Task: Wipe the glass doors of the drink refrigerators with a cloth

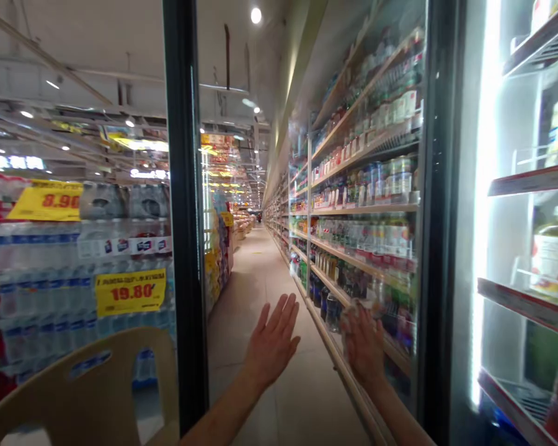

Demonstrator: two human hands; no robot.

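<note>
A glass fridge door (pixel 270 260) with a black frame stands swung out in front of me. My left hand (pixel 273 337) lies flat against its pane or just before it, fingers straight and empty. Toward the pane's right side, my right hand (pixel 365 347) is blurred by motion. Under its fingers shows a crumpled whitish cloth (pixel 352 316), possibly a tissue, which the hand presses to the glass. Much of the cloth is hidden by the hand. Through or in the glass appear shelves of bottles (pixel 367 229) and a long aisle floor (pixel 251 266).
A beige plastic chair (pixel 158 347) stands at the lower left. Behind it rise stacked packs of bottled water (pixel 41 297) with yellow price signs (pixel 130 291). On the right, lit fridge shelves (pixel 530 303) hold bottles beside the door's black edge.
</note>
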